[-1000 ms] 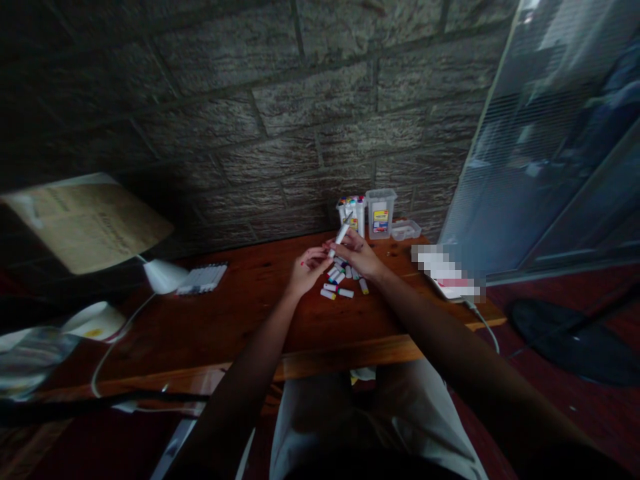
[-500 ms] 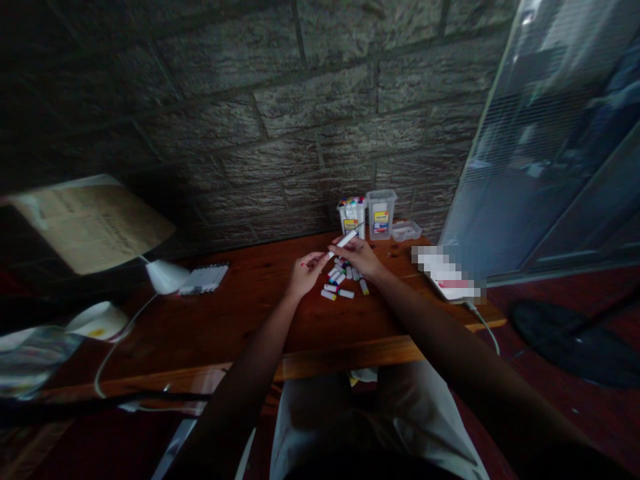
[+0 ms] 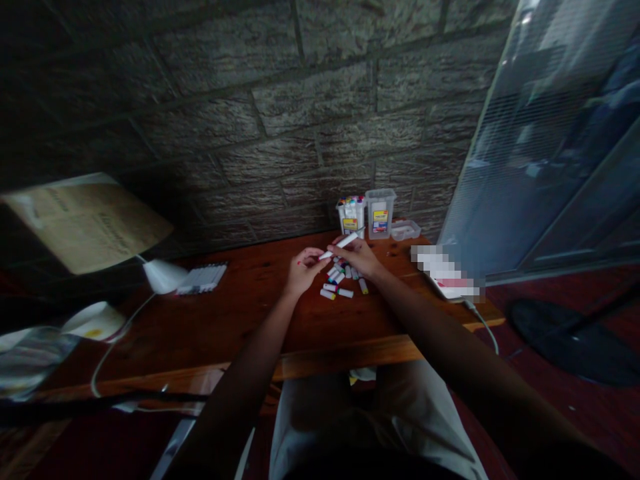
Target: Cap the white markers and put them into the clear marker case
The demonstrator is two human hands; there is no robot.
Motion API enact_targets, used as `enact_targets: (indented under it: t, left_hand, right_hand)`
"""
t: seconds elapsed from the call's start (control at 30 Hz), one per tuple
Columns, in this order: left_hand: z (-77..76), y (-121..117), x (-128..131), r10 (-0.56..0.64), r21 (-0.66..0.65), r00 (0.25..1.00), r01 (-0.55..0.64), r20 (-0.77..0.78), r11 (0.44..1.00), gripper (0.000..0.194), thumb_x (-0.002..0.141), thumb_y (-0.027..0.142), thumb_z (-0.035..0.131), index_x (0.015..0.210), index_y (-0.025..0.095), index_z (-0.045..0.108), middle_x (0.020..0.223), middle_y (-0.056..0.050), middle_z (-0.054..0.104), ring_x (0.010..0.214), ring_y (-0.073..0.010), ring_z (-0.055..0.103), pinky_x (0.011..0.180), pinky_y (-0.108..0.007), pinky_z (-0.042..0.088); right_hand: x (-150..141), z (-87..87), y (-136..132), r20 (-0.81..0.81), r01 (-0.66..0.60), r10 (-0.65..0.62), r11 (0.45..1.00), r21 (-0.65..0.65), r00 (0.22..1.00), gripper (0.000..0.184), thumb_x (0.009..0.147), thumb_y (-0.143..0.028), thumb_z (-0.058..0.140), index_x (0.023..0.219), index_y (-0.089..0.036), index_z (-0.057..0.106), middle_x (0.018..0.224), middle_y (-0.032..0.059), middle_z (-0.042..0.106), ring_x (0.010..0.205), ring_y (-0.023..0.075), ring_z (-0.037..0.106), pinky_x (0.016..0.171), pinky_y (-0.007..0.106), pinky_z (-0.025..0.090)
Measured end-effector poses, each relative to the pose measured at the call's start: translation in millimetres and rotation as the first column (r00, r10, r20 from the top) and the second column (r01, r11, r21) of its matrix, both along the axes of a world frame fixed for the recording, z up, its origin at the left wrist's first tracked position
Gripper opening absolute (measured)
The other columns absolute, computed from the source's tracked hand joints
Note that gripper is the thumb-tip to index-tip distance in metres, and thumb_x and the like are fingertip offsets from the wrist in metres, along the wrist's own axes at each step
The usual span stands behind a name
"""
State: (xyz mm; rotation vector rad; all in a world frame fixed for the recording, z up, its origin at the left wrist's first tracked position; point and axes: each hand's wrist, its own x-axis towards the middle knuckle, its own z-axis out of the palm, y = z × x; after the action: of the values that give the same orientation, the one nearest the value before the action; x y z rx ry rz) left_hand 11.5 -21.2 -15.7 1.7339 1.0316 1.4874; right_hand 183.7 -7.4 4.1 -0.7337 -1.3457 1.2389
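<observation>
Small cylinders on counter; behind them, pen tub, second tub to its right, tray farther right; pen row left, beside lamp.

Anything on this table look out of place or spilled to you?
Mainly the short white pieces with coloured ends: they lie loose and jumbled, unlike the markers packed upright in the tub behind. I see no spill.

Fingers are partly hiding a white marker; past three o'clock, coarse pixels are masking most of a white object.
</observation>
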Motion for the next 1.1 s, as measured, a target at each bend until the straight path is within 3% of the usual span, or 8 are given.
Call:
enact_targets:
  t: [0.1,0.3,0.43,0.6,0.8,1.1]
  left_hand:
    - [0.2,0,-1,0.019,0.021,1.0,-0.019,-0.011,1.0,0.032,0.068,0.036,0.079,0.089,0.016,0.066,0.089,-0.004,0.069,0.066,-0.0107,0.061,0.063,-0.024,0.049]
    - [-1.6,-1,-3,0.005,0.006,0.999,-0.004,-0.045,1.0,0.03,0.069,0.036,0.077,0.088,0.016,0.065,0.074,-0.001,0.067,0.061,-0.0103,0.059,0.058,-0.022,0.046]
    - [-1.9,-1,-4,-0.007,0.005,0.999,0.007,-0.043,1.0,0.031,0.069,0.036,0.078,0.089,0.016,0.065,0.079,-0.002,0.069,0.065,-0.0113,0.061,0.063,-0.023,0.048]
    - [2.2,-2,-1,-0.015,-0.009,1.0,0.015,-0.02,1.0,0.035,0.072,0.042,0.075,0.092,0.015,0.067,0.09,-0.006,0.07,0.064,-0.0109,0.06,0.057,-0.023,0.047]
    - [5.7,-4,1,-0.03,-0.039,0.998,0.028,-0.049,0.999,0.038,0.08,0.049,0.065,0.096,0.015,0.067,0.076,-0.006,0.072,0.05,-0.0087,0.053,0.05,-0.023,0.044]
    - [9.3,-9,0,-0.01,-0.024,0.999,0.009,-0.031,1.0,0.032,0.074,0.046,0.072,0.084,0.015,0.067,0.076,-0.004,0.07,0.055,-0.01,0.056,0.051,-0.023,0.045]
  right_hand:
    - [0,-0.6,-1,0.021,-0.046,0.046,0.999,-0.001,0.999,0.039,0.059,-0.042,0.083,0.084,-0.018,0.065,0.072,-0.0012,0.066,0.057,0.0088,0.057,0.048,0.019,0.047]
    - [0,0.3,-1,0.018,-0.085,0.085,0.996,-0.015,0.996,0.039,0.056,-0.04,0.084,0.081,-0.018,0.064,0.072,-0.0008,0.067,0.058,0.0094,0.059,0.048,0.02,0.049]
    - [1,1.2,-2,0.021,-0.106,0.107,0.994,-0.016,0.994,0.041,0.054,-0.038,0.085,0.083,-0.017,0.065,0.071,-0.0015,0.066,0.058,0.0096,0.059,0.049,0.02,0.049]
    - [2,0.4,-1,0.003,-0.059,0.059,0.998,-0.005,0.998,0.041,0.056,-0.036,0.084,0.087,-0.018,0.064,0.073,-0.0016,0.066,0.058,0.0095,0.058,0.049,0.02,0.047]
    - [3,-0.4,2,-0.058,0.0,-0.001,1.0,-0.001,0.998,0.041,0.06,-0.034,0.082,0.093,-0.021,0.062,0.08,-0.0004,0.069,0.067,0.0116,0.062,0.054,0.022,0.047]
    - [5,-4.9,5,-0.016,-0.107,0.106,0.994,-0.026,0.994,0.039,0.062,-0.04,0.081,0.092,-0.018,0.067,0.079,0.0014,0.071,0.06,0.0099,0.06,0.047,0.02,0.042]
